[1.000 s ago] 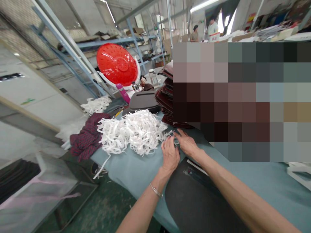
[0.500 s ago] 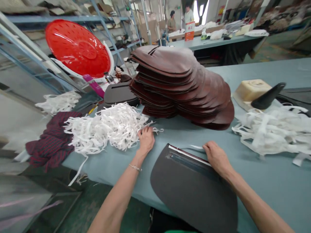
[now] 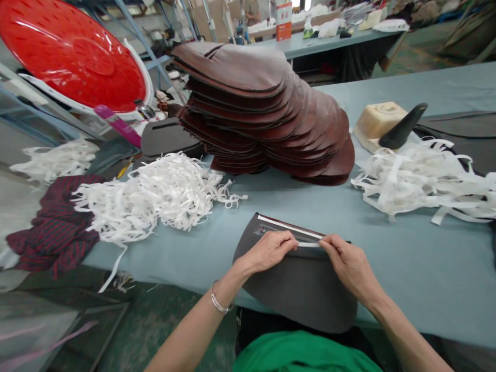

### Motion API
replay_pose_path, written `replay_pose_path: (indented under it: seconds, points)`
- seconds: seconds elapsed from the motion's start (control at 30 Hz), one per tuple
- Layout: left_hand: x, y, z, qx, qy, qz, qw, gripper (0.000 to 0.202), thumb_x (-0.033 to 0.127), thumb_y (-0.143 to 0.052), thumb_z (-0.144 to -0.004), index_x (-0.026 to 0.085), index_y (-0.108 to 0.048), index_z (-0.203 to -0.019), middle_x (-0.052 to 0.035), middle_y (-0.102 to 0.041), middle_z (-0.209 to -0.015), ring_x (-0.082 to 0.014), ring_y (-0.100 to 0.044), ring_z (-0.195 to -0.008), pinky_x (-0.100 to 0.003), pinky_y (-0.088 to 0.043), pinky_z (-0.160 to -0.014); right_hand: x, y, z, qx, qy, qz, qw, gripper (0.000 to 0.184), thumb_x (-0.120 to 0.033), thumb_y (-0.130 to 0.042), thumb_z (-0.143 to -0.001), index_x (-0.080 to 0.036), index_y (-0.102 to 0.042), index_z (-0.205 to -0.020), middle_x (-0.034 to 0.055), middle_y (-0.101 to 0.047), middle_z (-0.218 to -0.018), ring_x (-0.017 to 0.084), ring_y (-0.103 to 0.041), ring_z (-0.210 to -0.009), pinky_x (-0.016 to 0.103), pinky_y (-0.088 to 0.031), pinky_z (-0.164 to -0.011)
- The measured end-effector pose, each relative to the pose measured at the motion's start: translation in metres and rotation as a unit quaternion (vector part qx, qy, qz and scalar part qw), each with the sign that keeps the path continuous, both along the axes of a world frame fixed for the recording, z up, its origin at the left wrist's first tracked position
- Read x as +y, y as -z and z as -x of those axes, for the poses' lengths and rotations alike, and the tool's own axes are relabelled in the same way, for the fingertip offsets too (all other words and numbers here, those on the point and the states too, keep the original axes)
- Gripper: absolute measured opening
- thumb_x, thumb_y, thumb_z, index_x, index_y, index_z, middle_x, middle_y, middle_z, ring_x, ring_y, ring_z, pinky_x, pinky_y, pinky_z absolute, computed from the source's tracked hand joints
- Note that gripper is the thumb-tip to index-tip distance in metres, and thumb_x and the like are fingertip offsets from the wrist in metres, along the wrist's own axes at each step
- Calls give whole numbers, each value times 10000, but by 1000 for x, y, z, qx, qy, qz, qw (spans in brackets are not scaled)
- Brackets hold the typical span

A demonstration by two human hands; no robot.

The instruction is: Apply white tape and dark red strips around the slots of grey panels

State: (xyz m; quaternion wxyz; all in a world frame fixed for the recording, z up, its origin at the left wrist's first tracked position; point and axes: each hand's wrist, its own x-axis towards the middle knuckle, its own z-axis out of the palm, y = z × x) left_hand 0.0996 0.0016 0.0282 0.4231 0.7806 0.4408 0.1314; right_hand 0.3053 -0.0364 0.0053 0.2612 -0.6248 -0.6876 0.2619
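Note:
A dark grey rounded panel (image 3: 302,294) lies at the table's front edge, with a slot near its far side. One white strip (image 3: 290,226) runs along the slot's far edge. A second white strip of tape (image 3: 309,244) stretches between my two hands, just above the slot's near side. My left hand (image 3: 273,249) pinches its left end, fingers closed. The right end is pinched by my right hand (image 3: 343,256). Whether the held tape touches the panel I cannot tell.
Behind the panel leans a tall stack of brown leather pieces (image 3: 267,113). Piles of white strips lie left (image 3: 166,191) and right (image 3: 418,175). A cream block dispenser (image 3: 380,121) with a black handle (image 3: 403,126) stands back right. A red oval lid (image 3: 77,57) is at far left.
My left hand has left the white strip pile and come right, over the panel, onto the tape. The tape now spans both hands near the slot's near edge. The view has shifted.

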Motion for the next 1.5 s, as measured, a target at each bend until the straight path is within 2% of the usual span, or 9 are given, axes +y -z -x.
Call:
replay_pose_path:
  seconds: [0.13, 0.27, 0.4, 0.53, 0.6, 0.77, 0.97, 1.2, 1.5]
  points:
    - [-17, 3, 27, 40, 25, -13, 999, 243, 315, -390, -928, 206, -604, -890, -7, -636, -900, -135, -566, -839, -248, -389, -799, -32, 18, -19, -24, -20, 45, 999, 281, -403, -345, -929, -228, -547, -841, 0, -632, -746, 149, -606, -652, 256, -421, -622]
    - [-23, 9, 49, 86, -30, -45, 995, 248, 315, -375, -939, 221, -599, -886, 5, -643, -922, -138, -574, -880, -291, -364, -883, -47, 38, -27, -36, -12, 30, 999, 278, -392, -334, -925, -222, -553, -943, 32, -661, -847, 166, -636, -732, 267, -459, -653]
    - [-20, 21, 62, 61, -97, -47, 992, 232, 295, -399, -923, 214, -613, -881, -8, -651, -923, -140, -585, -874, -267, -400, -819, -38, 46, -24, -51, -17, -8, 999, 302, -406, -335, -913, -214, -567, -930, 53, -670, -914, 181, -644, -807, 281, -471, -705]
    - [-14, 31, 67, 58, -232, -18, 971, 233, 382, -500, -857, 184, -609, -802, 5, -627, -697, -129, -573, -647, -236, -413, -625, -17, 41, -18, -83, 30, 8, 996, 364, -514, -358, -877, -219, -568, -834, 26, -646, -688, 183, -615, -588, 284, -434, -559]
    - [-11, 33, 69, 49, -268, -4, 962, 223, 372, -516, -836, 177, -610, -782, 12, -622, -666, -121, -567, -614, -225, -408, -599, -9, 36, -18, -91, 41, 15, 995, 387, -559, -375, -851, -225, -559, -782, 13, -610, -599, 182, -581, -513, 283, -402, -512]
    - [-4, 36, 73, 50, -285, -6, 957, 183, 268, -485, -815, 170, -635, -781, 1, -658, -703, -116, -588, -644, -213, -412, -615, -9, 29, -21, -52, 30, 43, 997, 337, -510, -396, -825, -227, -578, -832, 20, -641, -636, 177, -604, -543, 276, -421, -538]
    - [3, 45, 76, 87, -327, -11, 941, 179, 284, -515, -779, 164, -635, -724, 5, -628, -622, -109, -556, -565, -213, -368, -544, -12, 33, -22, -60, 100, 87, 989, 409, -606, -441, -750, -234, -605, -793, 26, -647, -625, 198, -607, -537, 288, -414, -502]
    - [7, 44, 76, 103, -324, -2, 940, 142, 239, -511, -747, 170, -631, -713, 19, -618, -602, -98, -543, -538, -210, -342, -522, -10, 31, -21, -42, 119, 126, 984, 401, -599, -428, -739, -238, -597, -783, 0, -615, -589, 169, -565, -499, 275, -402, -499]
    - [8, 45, 74, 126, -324, 0, 938, 153, 266, -521, -764, 174, -641, -739, 11, -638, -640, -105, -548, -565, -216, -329, -524, -9, 35, -23, -52, 128, 125, 983, 389, -590, -437, -750, -238, -599, -778, -7, -602, -586, 169, -558, -510, 275, -394, -507]
